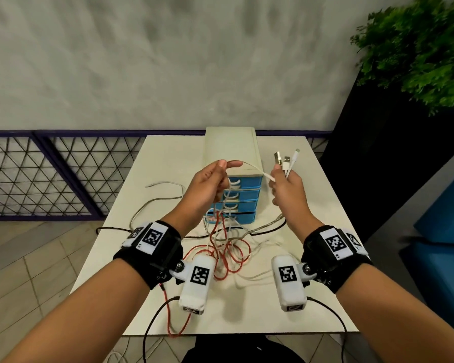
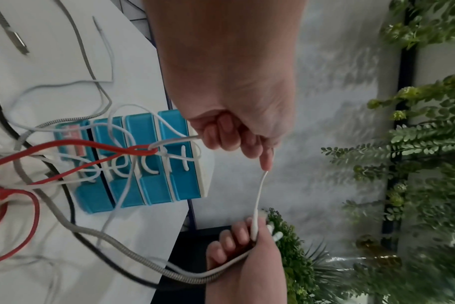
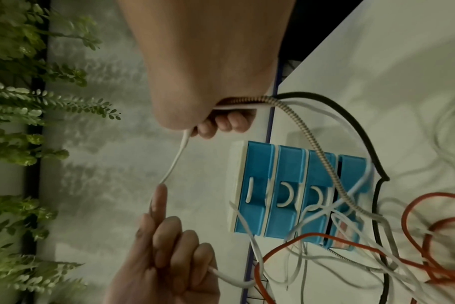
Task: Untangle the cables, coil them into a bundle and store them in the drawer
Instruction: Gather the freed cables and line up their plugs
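Cables (image 1: pixel 228 247) mostly tangled on desk (image 1: pixel 168 158) before drawer unit (image 1: pixel 243 197). My right hand (image 1: pixel 286 189) grips gathered plug ends (image 1: pixel 286 161); left hand (image 1: pixel 207 187) pinches white cable (image 1: pixel 254 169). Coiling, storing remain.

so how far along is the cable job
Early stage. Done: the right hand holds several plug ends gathered together. In hand: a white cable stretches between it and the left hand, being drawn from the tangle on the table. Left: the red cable and others remain knotted, nothing is coiled, nothing stored in the drawer unit.
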### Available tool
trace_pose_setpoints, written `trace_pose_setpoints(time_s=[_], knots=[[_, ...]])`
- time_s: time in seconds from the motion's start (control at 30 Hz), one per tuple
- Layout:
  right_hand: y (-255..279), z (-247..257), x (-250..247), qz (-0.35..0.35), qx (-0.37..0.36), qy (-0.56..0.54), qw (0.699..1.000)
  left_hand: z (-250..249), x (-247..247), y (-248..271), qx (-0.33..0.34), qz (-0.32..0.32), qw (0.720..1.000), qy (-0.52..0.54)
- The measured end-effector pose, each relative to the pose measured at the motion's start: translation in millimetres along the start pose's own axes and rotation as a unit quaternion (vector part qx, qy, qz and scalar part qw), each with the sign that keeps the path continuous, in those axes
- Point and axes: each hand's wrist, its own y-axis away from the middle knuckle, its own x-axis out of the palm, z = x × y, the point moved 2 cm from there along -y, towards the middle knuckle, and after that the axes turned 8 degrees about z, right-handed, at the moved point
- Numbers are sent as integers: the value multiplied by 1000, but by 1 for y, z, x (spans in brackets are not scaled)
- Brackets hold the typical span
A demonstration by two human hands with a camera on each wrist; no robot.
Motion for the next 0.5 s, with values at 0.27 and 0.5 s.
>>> trace_pose_setpoints(time_s=[0.27, 0.5], knots=[[0, 2, 0, 11, 12, -28, 999, 7, -7, 2, -5, -66, 998, -12], [5, 13, 25, 146, 68, -208, 965, 25, 22, 12, 40, 90, 983, -153]])
